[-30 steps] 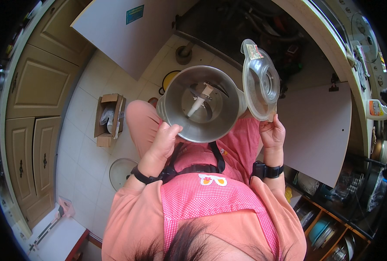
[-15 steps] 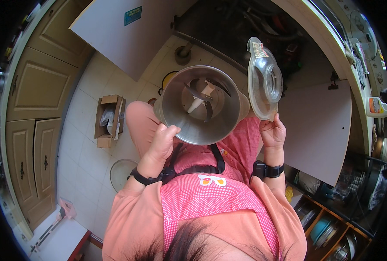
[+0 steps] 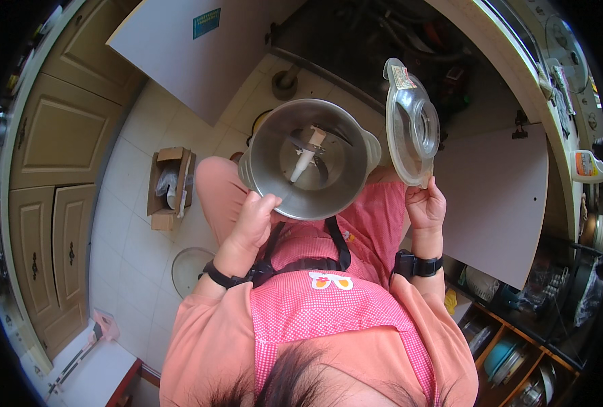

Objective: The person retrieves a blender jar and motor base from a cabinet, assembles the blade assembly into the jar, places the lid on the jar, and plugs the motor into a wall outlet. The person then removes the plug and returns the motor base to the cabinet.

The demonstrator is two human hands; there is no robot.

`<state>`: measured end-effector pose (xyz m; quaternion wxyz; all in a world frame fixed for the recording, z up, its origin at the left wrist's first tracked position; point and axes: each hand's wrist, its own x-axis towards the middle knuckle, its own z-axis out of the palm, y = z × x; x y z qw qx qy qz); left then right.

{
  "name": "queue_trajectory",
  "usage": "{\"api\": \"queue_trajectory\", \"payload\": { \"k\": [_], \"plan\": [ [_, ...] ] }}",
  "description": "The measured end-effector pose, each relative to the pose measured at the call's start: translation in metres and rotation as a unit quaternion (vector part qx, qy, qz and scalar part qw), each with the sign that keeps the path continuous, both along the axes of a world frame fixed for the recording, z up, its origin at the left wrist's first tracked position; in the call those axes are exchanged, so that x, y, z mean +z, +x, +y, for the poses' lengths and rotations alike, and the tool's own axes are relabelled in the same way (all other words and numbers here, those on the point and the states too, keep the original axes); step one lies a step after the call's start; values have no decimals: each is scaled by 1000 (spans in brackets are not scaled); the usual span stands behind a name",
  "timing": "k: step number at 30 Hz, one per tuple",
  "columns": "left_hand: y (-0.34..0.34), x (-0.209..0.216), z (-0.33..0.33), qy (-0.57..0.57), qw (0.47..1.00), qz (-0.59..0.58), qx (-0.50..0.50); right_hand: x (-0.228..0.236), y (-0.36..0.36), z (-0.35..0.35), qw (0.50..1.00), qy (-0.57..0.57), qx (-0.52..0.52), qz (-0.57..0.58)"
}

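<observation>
My left hand (image 3: 252, 218) is closed on the near left rim of a steel food processor bowl (image 3: 342, 186), held tilted above my lap with its mouth toward me. Inside the bowl stands a blade unit (image 3: 305, 163) with a white shaft and dark curved blades. To the right, my right hand (image 3: 426, 205) pinches the lower edge of a clear plastic lid (image 3: 404, 136). The lid hangs nearly on edge beside the bowl, apart from it, with a paper label near its top.
Ahead is an open low cabinet (image 3: 355, 41) with doors swung out left (image 3: 179, 61) and right (image 3: 491, 197). An open cardboard box (image 3: 169, 186) and a glass lid (image 3: 191, 271) lie on the tiled floor at left. A dish rack (image 3: 511, 359) stands lower right.
The bowl has shifted slightly up and tipped, so its blade unit shows at a different angle. My right hand and the lid have barely moved.
</observation>
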<state>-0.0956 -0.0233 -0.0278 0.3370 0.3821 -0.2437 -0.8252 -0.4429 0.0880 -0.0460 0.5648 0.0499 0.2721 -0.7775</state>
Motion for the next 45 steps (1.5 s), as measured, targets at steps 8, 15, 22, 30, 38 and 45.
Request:
{"api": "queue_trajectory", "payload": {
  "k": [8, 15, 22, 30, 38, 45],
  "plan": [
    [-5, -20, -14, 94, 995, -14, 17, -12, -5, 3, 999, 26, -22, 16],
    [-13, -67, -38, 122, 991, -52, 21, -29, -9, 5, 984, 123, -116, 50],
    [-37, -88, -46, 109, 982, -151, 2, -28, -13, -3, 943, 202, -140, 225],
    [-27, -100, -43, 70, 981, -180, -17, -34, -13, -15, 898, 217, -111, 365],
    [-3, -86, -34, 49, 981, -183, 33, -85, -12, -44, 816, 333, 67, 468],
    [19, -75, -27, 74, 983, -152, 68, -221, -19, -72, 665, 464, 166, 561]
  ]
}}
